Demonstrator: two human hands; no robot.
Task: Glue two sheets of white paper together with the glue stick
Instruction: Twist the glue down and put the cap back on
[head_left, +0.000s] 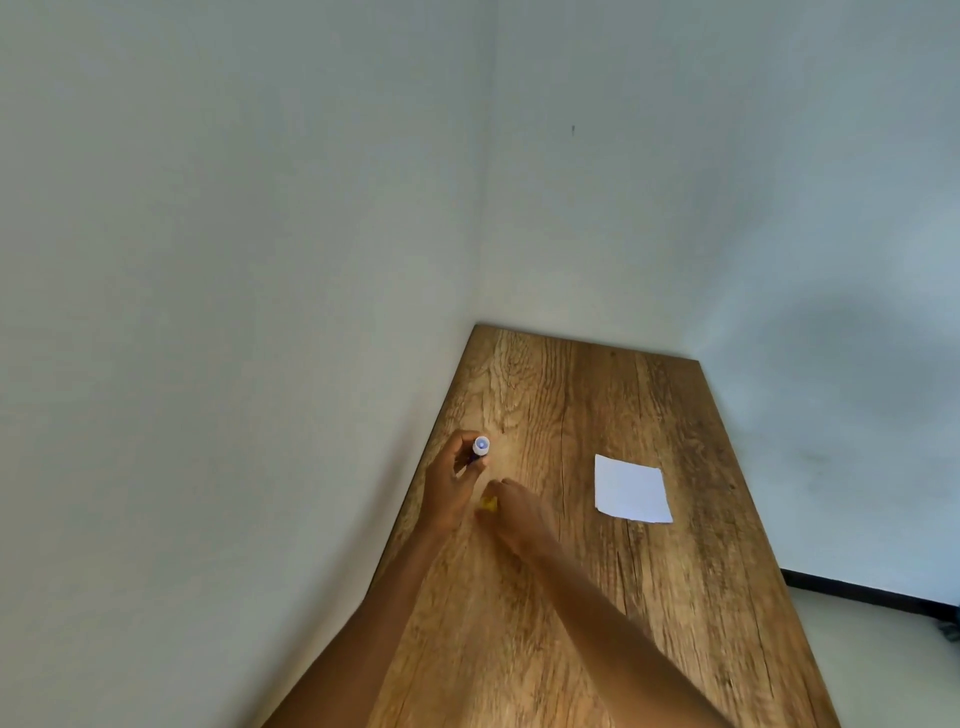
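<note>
Head view: left hand (448, 483) gripped a dark-bodied glue stick with a white open tip (479, 449), held upright over the left edge of the brown wood-grain table (545, 623). Right hand (514, 512) sat just beside the left, fingers curled on a small yellow cap (488, 503), mostly hidden by the fingers. White rectangular paper (631, 488) lay flat on the table, well apart to the right of both hands; sheet count could not be told. Pale walls behind.
</note>
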